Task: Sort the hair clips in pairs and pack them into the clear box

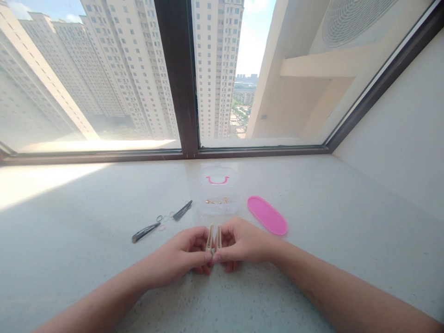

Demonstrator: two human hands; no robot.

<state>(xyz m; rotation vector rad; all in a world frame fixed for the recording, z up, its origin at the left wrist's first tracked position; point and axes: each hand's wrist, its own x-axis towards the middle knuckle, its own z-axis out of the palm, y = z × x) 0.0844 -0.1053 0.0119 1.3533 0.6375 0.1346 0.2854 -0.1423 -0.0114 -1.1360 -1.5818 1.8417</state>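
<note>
My left hand [194, 249] pinches a beige hair clip [209, 237] that stands upright between thumb and fingers. In my right hand [237, 243] is a matching beige hair clip [218, 237], also held upright. The two clips are side by side with a narrow gap, and the hands nearly meet at the thumbs. Just beyond them sits a clear plastic box [199, 208] with small gold-coloured pieces [215, 201] inside and a pink handle [218, 182] at its far side. A pink oval lid [267, 215] lies to the right of the box.
Left of the box lie two dark hair clips [145, 232], one farther back [182, 211], with several small hair ties [159, 218] between them. The pale speckled sill [222, 300] ends at a dark window frame [187, 115]. A white wall [398, 129] stands at the right.
</note>
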